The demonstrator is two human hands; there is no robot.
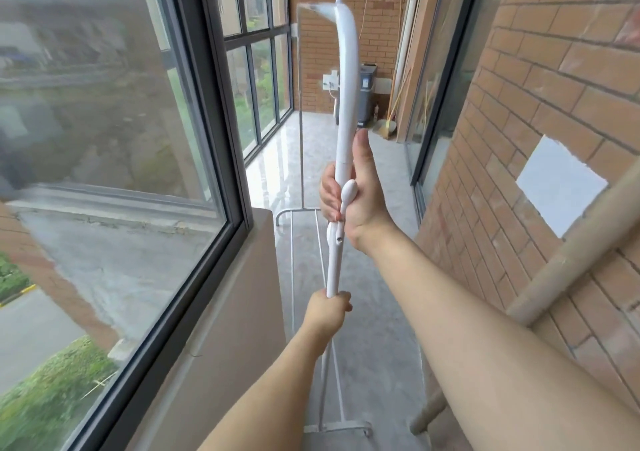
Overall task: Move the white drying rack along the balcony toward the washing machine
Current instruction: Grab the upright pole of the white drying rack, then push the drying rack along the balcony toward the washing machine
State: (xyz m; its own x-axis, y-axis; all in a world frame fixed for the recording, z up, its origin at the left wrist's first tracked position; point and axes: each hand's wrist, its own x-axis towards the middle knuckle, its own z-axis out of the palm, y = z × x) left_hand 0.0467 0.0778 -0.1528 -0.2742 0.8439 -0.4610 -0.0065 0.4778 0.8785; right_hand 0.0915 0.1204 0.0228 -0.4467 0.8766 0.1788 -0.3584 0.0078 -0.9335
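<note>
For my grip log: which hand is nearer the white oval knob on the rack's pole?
Right. The right hand wraps the pole at the knob, touching it; the left hand grips lower down.

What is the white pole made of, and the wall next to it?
The white pole looks like painted metal tubing with plastic knobs: smooth and glossy, though plastic throughout is possible. The wall looks like matte reddish brick or brick tile, with pale mortar lines showing.
</note>
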